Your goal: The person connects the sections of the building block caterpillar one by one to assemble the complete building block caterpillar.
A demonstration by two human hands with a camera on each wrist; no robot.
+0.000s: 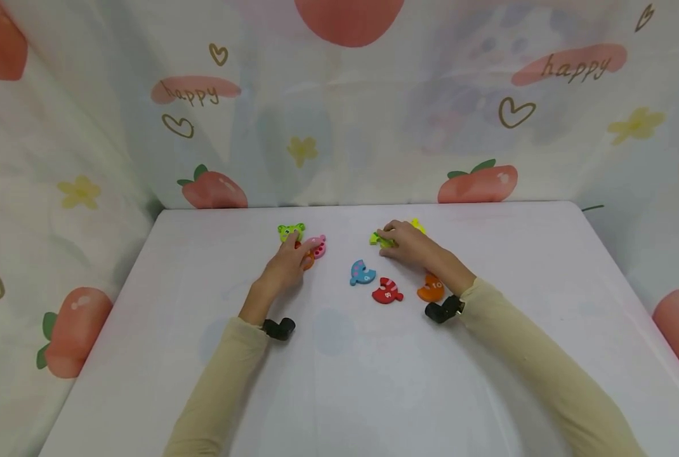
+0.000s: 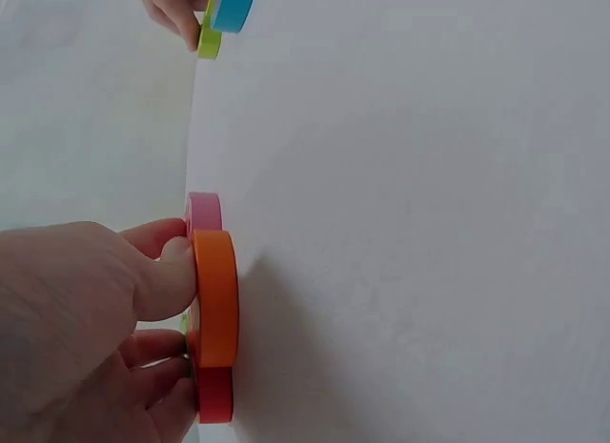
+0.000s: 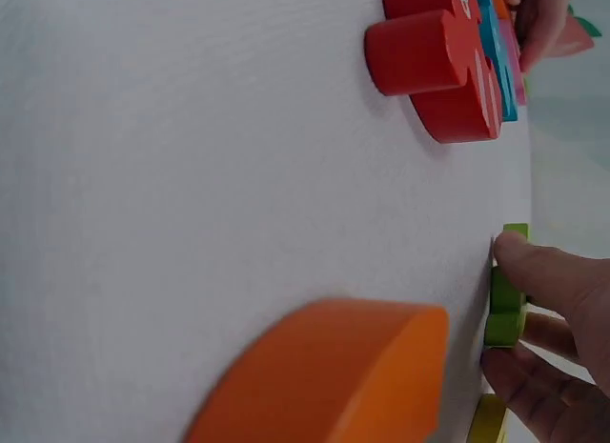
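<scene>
My left hand [image 1: 285, 265] rests with spread fingers on a cluster of flat puzzle pieces at the back left of the table. The cluster has a green animal-face piece [image 1: 289, 231], a pink spotted piece [image 1: 319, 246], an orange piece [image 2: 217, 300] and a red piece [image 2: 215, 395]. In the left wrist view the thumb lies against the orange piece and a finger reaches the pink one. Farther right, my right hand [image 1: 410, 246] pinches a lime-green puzzle piece [image 3: 508, 295] between thumb and fingers, at the tabletop. A yellow piece [image 1: 417, 225] lies just behind that hand, partly hidden.
Between the hands and nearer me lie a blue numbered piece [image 1: 362, 274], a red striped one [image 1: 388, 292] and an orange one [image 1: 431, 289], under the right forearm. A white cloth covers the table [image 1: 328, 381]; a printed curtain [image 1: 374, 127] hangs along its back and sides.
</scene>
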